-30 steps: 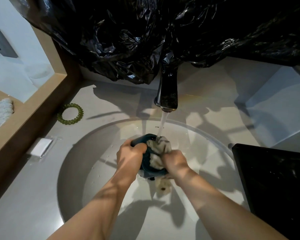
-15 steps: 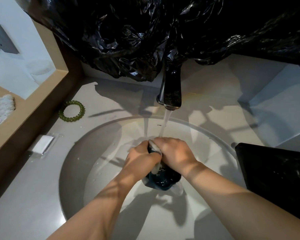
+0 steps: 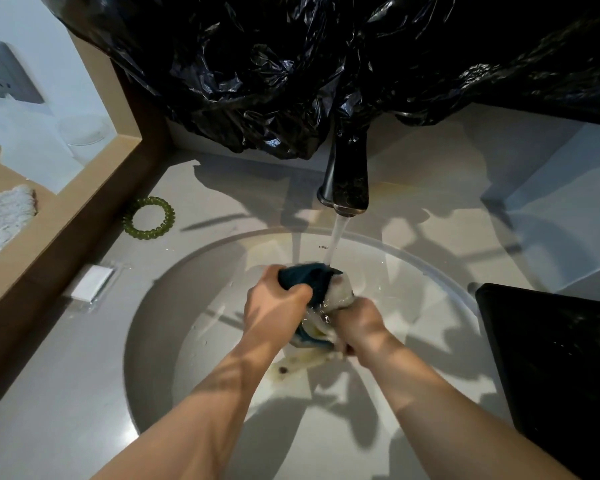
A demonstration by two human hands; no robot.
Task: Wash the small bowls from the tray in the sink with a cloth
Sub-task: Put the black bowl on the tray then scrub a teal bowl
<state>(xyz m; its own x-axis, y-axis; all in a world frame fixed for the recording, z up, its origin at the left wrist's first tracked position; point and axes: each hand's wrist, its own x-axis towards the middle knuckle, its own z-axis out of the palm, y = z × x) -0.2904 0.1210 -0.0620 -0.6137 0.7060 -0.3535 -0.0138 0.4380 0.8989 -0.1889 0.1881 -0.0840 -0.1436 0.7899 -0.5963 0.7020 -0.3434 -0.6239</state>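
- Left hand point(image 3: 274, 308): fingers curled over the rim of the bowl point(image 3: 309, 280), gripping it tilted, just below the faucet point(image 3: 347, 188).
- Right hand point(image 3: 359, 323): closed on the cloth point(image 3: 342, 294), pressing it into the bowl; a cloth end hangs beneath.
- Water point(image 3: 336, 237): falls from the faucet onto the bowl's far edge.
- Sink point(image 3: 160, 306): round basin below the faucet, with open room around both hands.
- Tray point(image 3: 551, 358): black, right of the faucet, at the sink rim; contents cannot be told.
- Hair tie point(image 3: 149, 218): left of the faucet.
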